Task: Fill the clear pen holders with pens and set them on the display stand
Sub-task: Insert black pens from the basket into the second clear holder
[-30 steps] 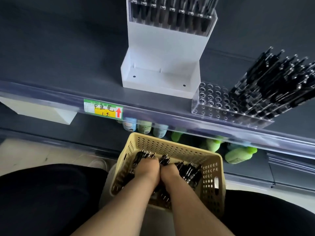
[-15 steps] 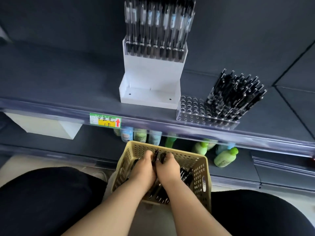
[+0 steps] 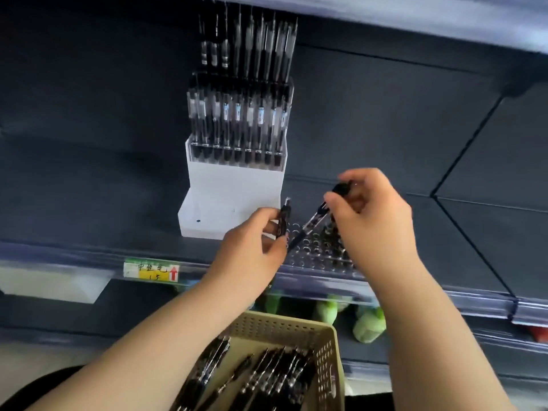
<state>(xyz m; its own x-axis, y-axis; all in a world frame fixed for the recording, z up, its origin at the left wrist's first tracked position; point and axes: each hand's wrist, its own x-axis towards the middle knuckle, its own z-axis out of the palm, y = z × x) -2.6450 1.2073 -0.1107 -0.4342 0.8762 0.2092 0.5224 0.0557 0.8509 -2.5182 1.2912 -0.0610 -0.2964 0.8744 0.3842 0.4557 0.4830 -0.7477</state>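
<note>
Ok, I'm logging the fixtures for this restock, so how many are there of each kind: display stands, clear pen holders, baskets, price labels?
white display stand: 1
clear pen holder: 2, the second on the shelf behind the hands
basket: 1
price label: 1
Total: 5

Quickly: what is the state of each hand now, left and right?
Left hand: closed, gripping an upright pen.
Right hand: closed, pinching a tilted pen over the clear holder.
</note>
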